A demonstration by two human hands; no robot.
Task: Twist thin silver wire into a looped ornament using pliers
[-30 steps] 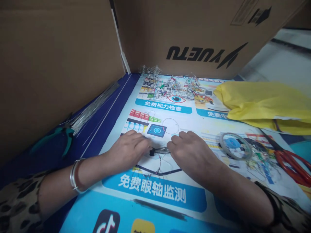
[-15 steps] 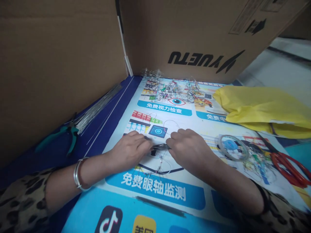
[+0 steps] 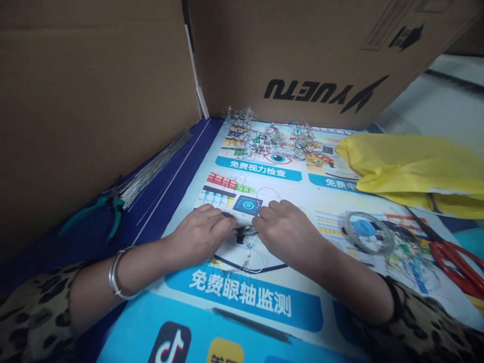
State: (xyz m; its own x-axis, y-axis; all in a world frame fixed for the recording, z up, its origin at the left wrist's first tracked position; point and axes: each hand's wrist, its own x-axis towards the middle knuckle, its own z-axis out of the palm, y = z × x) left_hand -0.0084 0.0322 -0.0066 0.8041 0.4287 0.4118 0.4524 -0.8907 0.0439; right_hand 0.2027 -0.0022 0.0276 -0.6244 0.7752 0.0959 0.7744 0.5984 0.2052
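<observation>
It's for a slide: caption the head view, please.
Left hand and right hand hold something metallic over a printed sheet, between pliers and scissors.

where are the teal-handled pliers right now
In the head view, the teal-handled pliers lie at the left on the blue surface, by the near end of the wire bundle.

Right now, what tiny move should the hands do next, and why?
Perhaps ease the left hand back slightly and gently: it and the right hand are closed on a small shiny piece, mostly hiding it, and thin wires show just below, where a big pull might snag.
</observation>
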